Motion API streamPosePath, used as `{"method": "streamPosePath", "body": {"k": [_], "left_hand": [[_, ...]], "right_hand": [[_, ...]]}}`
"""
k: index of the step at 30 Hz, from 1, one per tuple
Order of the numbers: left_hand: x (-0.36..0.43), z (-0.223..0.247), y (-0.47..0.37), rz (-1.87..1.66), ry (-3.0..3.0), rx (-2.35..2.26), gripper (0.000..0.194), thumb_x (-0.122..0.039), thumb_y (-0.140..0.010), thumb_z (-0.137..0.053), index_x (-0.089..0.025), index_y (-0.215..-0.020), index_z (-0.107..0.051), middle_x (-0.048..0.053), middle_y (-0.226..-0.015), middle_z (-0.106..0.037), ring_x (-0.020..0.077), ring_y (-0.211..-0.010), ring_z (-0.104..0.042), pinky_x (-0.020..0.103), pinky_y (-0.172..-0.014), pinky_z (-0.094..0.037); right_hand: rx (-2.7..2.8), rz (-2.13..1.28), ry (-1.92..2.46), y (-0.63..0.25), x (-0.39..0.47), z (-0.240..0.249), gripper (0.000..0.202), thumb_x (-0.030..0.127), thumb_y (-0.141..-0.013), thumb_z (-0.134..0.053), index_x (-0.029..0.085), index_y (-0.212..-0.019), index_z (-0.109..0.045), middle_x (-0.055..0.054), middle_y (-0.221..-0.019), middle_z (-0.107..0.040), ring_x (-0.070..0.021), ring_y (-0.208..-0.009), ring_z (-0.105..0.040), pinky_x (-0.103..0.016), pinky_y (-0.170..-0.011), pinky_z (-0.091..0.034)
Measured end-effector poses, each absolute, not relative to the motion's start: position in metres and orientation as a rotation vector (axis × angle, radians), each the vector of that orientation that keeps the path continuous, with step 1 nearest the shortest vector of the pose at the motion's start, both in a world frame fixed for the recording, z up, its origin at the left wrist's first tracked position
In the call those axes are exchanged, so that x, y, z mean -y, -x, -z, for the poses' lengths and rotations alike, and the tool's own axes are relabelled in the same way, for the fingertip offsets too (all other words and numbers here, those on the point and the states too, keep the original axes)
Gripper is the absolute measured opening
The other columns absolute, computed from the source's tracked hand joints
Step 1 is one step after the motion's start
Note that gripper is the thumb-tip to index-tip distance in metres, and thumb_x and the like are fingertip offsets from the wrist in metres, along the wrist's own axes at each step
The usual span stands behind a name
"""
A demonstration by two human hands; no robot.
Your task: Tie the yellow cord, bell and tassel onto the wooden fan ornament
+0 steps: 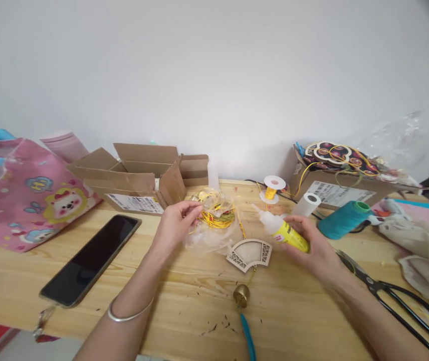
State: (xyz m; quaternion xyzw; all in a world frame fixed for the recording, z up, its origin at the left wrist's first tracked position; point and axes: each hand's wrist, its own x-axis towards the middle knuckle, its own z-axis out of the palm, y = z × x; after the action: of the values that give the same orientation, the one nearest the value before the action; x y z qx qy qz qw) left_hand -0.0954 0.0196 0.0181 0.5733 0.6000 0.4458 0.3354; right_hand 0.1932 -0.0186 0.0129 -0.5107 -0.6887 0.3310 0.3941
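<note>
My right hand (308, 245) grips a yellow glue bottle (291, 236) with a clear nozzle, tilted up to the left above the table. My left hand (179, 220) has its thumb and forefinger pinched together beside a clear plastic bag of yellow cords (218, 216); whatever sits between the fingertips is too small to make out. Between the hands lies a fan-shaped wooden pendant (250, 253) with lattice ends, a yellow cord running from its top. Below it hang a small brass bell (241, 296) and a teal tassel (248, 336), flat on the wood.
A black phone (90, 260) and a pink bag (37, 195) lie left. Cardboard boxes (135, 175) stand at the back. Rightward are a yellow thread spool (272, 190), a white roll (306, 204), a teal thread cone (344, 220), black scissors (391, 291) and a filled box (331, 188).
</note>
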Motion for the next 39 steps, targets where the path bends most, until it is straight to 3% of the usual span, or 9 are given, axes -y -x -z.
{"method": "streamPosePath", "body": {"k": [9, 14, 18, 22, 26, 28, 31, 35, 39], "left_hand": [[0.0, -0.021, 0.051, -1.063, -1.502, -1.266, 0.02, -0.032, -0.059, -0.066, -0.014, -0.069, -0.066, 0.004, -0.071, -0.067, 0.0155, -0.064, -0.058, 0.027, -0.06, -0.047], [0.015, -0.014, 0.03, -0.788, -1.896, -1.025, 0.012, -0.025, -0.073, -0.057, -0.019, -0.074, -0.067, 0.001, -0.076, -0.067, 0.0139, -0.073, -0.059, 0.025, -0.07, -0.044], [0.018, -0.013, 0.028, -0.678, -2.072, -1.002, 0.018, -0.026, -0.08, -0.049, -0.021, -0.082, -0.066, 0.001, -0.079, -0.067, 0.013, -0.074, -0.059, 0.023, -0.069, -0.042], [0.019, -0.015, 0.03, -0.726, -2.085, -1.045, 0.024, -0.028, -0.083, -0.043, -0.021, -0.093, -0.064, 0.002, -0.088, -0.066, 0.0146, -0.082, -0.058, 0.024, -0.074, -0.041], [0.018, -0.013, 0.03, -0.611, -2.168, -0.986, 0.024, -0.026, -0.082, -0.043, -0.021, -0.091, -0.064, 0.002, -0.084, -0.066, 0.0137, -0.075, -0.057, 0.022, -0.068, -0.041], [0.017, -0.011, 0.03, -0.577, -2.209, -0.947, 0.021, -0.025, -0.081, -0.045, -0.021, -0.087, -0.065, 0.001, -0.079, -0.066, 0.013, -0.071, -0.056, 0.022, -0.065, -0.04], [0.015, -0.008, 0.031, -0.632, -2.196, -0.937, 0.019, -0.025, -0.08, -0.048, -0.021, -0.087, -0.065, 0.002, -0.079, -0.064, 0.0131, -0.073, -0.056, 0.022, -0.067, -0.041], [0.01, -0.001, 0.033, -0.699, -2.095, -0.977, 0.015, -0.025, -0.076, -0.053, -0.019, -0.083, -0.066, 0.002, -0.077, -0.063, 0.0127, -0.072, -0.056, 0.022, -0.066, -0.042], [0.006, 0.003, 0.033, -0.718, -2.014, -1.063, 0.014, -0.029, -0.073, -0.057, -0.02, -0.077, -0.067, 0.001, -0.076, -0.065, 0.0132, -0.07, -0.057, 0.022, -0.067, -0.043]], "right_hand": [[1.57, -0.963, 1.22, -0.201, 0.018, -0.024, 0.033, 0.03, -0.06, -0.068, 0.022, -0.087, -0.051, -0.003, -0.095, -0.059, -0.0184, -0.084, -0.056, -0.029, -0.069, -0.047], [1.128, -1.198, 1.034, -0.191, 0.018, -0.02, 0.045, 0.027, -0.053, -0.074, 0.024, -0.093, -0.054, -0.001, -0.088, -0.061, -0.0149, -0.077, -0.058, -0.027, -0.07, -0.048], [0.963, -1.118, 0.908, -0.18, 0.018, -0.028, 0.027, 0.035, -0.066, -0.064, 0.025, -0.09, -0.055, -0.001, -0.09, -0.061, -0.0151, -0.082, -0.057, -0.029, -0.073, -0.048], [0.879, -1.172, 0.899, -0.172, 0.02, -0.044, 0.032, 0.053, -0.078, -0.041, 0.025, -0.083, -0.054, -0.001, -0.08, -0.06, -0.0141, -0.066, -0.057, -0.026, -0.054, -0.048], [0.744, -1.55, 0.789, -0.16, 0.023, -0.054, 0.046, 0.062, -0.077, -0.035, 0.02, -0.077, -0.055, -0.003, -0.072, -0.058, -0.0068, -0.041, -0.038, -0.018, -0.031, -0.031], [0.685, -1.671, 0.725, -0.153, 0.023, -0.053, 0.047, 0.062, -0.076, -0.036, 0.019, -0.082, -0.056, -0.003, -0.076, -0.06, -0.0064, -0.041, -0.036, -0.018, -0.03, -0.029], [0.699, -1.723, 0.679, -0.146, 0.019, -0.044, 0.04, 0.057, -0.074, -0.046, 0.022, -0.091, -0.056, -0.003, -0.085, -0.062, -0.0096, -0.054, -0.048, -0.019, -0.039, -0.038], [0.804, -1.609, 0.665, -0.149, 0.009, -0.028, 0.03, 0.044, -0.066, -0.063, 0.022, -0.085, -0.056, 0.0, -0.085, -0.062, -0.0116, -0.07, -0.056, -0.02, -0.051, -0.045], [0.979, -1.327, 0.771, -0.159, 0.002, -0.011, 0.028, 0.044, -0.066, -0.064, 0.019, -0.075, -0.055, 0.002, -0.069, -0.06, -0.0082, -0.05, -0.05, -0.02, -0.044, -0.042]]}}
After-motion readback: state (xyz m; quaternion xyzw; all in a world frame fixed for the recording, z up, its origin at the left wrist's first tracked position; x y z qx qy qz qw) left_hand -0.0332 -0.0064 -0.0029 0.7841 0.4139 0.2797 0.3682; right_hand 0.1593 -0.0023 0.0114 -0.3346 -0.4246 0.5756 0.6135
